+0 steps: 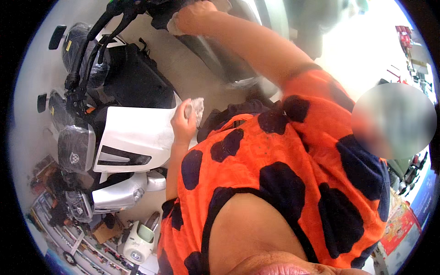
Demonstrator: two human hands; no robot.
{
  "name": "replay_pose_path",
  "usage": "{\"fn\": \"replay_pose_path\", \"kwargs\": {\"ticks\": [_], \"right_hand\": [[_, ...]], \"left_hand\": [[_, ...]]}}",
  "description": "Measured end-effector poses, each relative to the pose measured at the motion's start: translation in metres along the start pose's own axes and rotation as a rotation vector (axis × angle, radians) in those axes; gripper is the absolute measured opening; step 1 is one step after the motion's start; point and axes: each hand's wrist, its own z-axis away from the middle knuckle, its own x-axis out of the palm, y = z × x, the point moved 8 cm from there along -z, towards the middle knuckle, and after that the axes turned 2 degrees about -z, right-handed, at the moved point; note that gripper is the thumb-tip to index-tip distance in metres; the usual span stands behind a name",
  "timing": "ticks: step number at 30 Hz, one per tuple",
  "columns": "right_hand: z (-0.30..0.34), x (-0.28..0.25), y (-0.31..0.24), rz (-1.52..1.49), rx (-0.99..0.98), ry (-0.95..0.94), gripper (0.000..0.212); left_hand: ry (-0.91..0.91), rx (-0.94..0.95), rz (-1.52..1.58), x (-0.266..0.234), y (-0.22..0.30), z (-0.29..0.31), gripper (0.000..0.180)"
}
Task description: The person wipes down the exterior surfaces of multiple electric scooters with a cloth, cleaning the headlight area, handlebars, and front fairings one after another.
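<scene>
In my left hand (182, 123) is a crumpled whitish-grey cloth (197, 110), with the fingers closed round it. That hand hangs low in front of me, beside the white body panel (133, 137) of a parked scooter. My right arm reaches far forward. At its end my right hand (195, 18) presses a pale cloth (173, 25) against the upper part of a dark grey scooter (220, 59). Its fingers are partly blurred and cut by the top of the picture, but they look bent over the cloth.
Black handlebars (82, 68) and a black scooter body (135, 75) stand to the left. Further scooters line up there, one with a silver front (119, 195), plus a small white-green scooter (138, 243). A cardboard box (107, 231) and shelving lie at lower left. Bright light floods the far right.
</scene>
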Motion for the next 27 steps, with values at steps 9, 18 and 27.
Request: {"fn": "replay_pose_path", "kwargs": {"ticks": [9,18,27], "right_hand": [[-0.019,-0.003,0.008,-0.015,-0.012,-0.208,0.028],[0.077,-0.060,0.078,-0.132,-0.207,0.878,0.018],[0.084,-0.036,0.077,-0.161,-0.310,0.992,0.021]], "left_hand": [[0.066,-0.340,0.068,-0.003,-0.025,0.034,0.029],[0.162,-0.126,0.063,-0.024,0.016,-0.055,0.031],[0.353,-0.026,-0.039,-0.034,0.065,-0.218,0.034]]}}
